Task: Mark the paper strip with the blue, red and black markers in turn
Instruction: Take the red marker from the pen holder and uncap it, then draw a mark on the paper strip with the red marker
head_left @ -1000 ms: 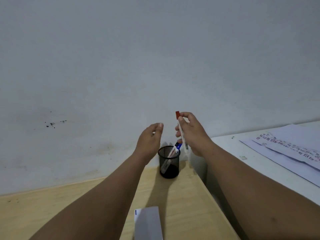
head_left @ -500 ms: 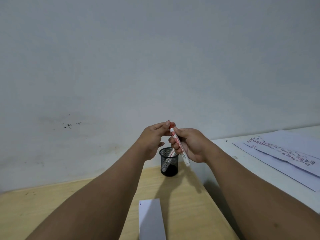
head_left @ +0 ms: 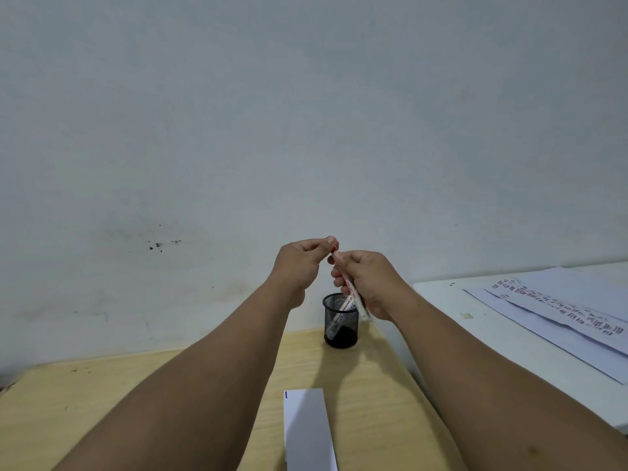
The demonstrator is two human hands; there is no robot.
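My right hand [head_left: 368,280] grips the white barrel of the red marker [head_left: 350,289], held tilted in the air above the pen cup. My left hand [head_left: 300,266] pinches the marker's red cap [head_left: 334,248] at its upper end; whether the cap is off the barrel I cannot tell. The white paper strip [head_left: 307,430] lies on the wooden table [head_left: 102,396] near me, with a short blue mark at its top left corner. A black mesh pen cup [head_left: 341,321] stands at the table's back right and holds another marker.
A white table [head_left: 482,338] adjoins on the right, carrying printed paper sheets [head_left: 560,307]. A plain grey wall [head_left: 306,113] rises straight behind both tables.
My right hand has lowered and tilted the red marker. My left hand came over and closed its fingertips on the red cap. The view shifted slightly.
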